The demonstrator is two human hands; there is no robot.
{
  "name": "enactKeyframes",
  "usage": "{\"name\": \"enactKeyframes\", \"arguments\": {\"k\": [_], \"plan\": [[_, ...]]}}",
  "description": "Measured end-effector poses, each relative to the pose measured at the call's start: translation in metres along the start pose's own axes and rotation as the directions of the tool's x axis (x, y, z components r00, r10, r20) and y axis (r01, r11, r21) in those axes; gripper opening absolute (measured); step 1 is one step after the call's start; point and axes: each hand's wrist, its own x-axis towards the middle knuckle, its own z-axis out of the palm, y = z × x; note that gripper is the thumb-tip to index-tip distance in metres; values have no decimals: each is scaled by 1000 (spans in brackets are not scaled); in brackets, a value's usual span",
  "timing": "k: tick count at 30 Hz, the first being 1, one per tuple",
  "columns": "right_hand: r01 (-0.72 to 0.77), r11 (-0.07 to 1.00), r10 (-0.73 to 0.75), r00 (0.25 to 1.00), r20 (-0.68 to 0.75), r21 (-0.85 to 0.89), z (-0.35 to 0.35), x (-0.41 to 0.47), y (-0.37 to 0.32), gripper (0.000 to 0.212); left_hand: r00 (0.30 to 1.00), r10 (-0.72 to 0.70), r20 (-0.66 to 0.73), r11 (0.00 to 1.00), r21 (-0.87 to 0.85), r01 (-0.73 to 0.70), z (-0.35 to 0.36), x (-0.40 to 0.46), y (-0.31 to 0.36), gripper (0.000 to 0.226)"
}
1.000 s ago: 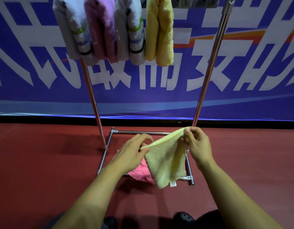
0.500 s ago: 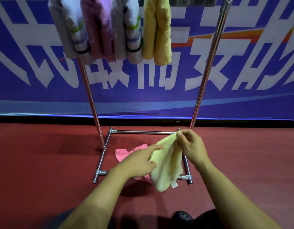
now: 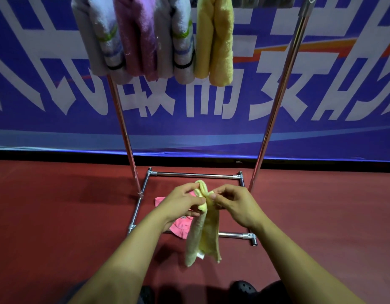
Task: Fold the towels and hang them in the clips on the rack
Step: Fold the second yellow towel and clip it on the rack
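Observation:
A pale yellow towel hangs folded lengthwise in front of me, above the rack's base. My left hand pinches its top left edge and my right hand pinches the top right edge, the two hands close together. A pink towel lies on the floor inside the rack base, partly hidden by my left hand and the yellow towel. Several folded towels hang at the top of the metal rack: a grey striped one, a purple one, another grey striped one and a yellow one.
The rack's base frame stands on a red floor in front of a blue banner with white characters. The right part of the top bar carries no towel. My shoes show at the bottom edge.
My hands came together, bringing the two top corners of the yellow towel side by side, so the spread towel is now a narrow hanging fold.

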Motion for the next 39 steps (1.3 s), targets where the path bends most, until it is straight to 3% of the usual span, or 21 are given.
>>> {"name": "enactKeyframes", "arguments": {"k": [11, 18, 23, 25, 26, 28, 29, 30, 33, 36, 39], "plan": [[30, 996, -31, 1000, -1, -89, 5, -2, 2, 5, 1000, -23, -7, 991, -133, 22, 5, -8, 8, 51], [11, 976, -20, 999, -39, -217, 8, -6, -3, 31, 1000, -18, 20, 935, -353, 24, 6, -11, 11, 39], [18, 963, -61, 986, -152, -267, 10, -4, -1, 20, 1000, -2, 23, 947, -322, 9, 9, -13, 15, 40], [31, 957, -79, 985, -156, -290, 8, -3, -3, 14, 999, 24, -33, 993, -113, -28, 7, -10, 13, 44], [38, 953, -89, 983, -158, -301, 6, -3, -4, 13, 992, 90, -83, 988, 132, -79, 3, -8, 9, 43], [41, 951, -97, 981, -170, -308, 3, -1, -4, 12, 948, 296, -118, 754, 638, -156, -5, -4, 2, 35], [39, 953, -95, 980, -174, -299, 0, -1, -4, 12, 921, 372, -117, 632, 759, -159, -7, -4, 0, 29], [40, 958, -93, 980, -176, -284, -1, 0, -4, 12, 897, 424, -122, 579, 798, -165, -8, -6, 0, 25], [47, 972, -95, 975, -203, -231, -3, 1, -5, 12, 823, 550, -140, 574, 779, -251, -5, -7, 2, 25], [43, 988, -79, 967, -244, -149, -7, 2, -11, 11, 810, 558, -181, 711, 609, -353, 0, -8, 5, 30], [74, 997, -78, 970, -232, -23, -8, -1, -19, 8, 843, 496, -207, 854, 293, -430, 2, -5, 5, 35]]}}
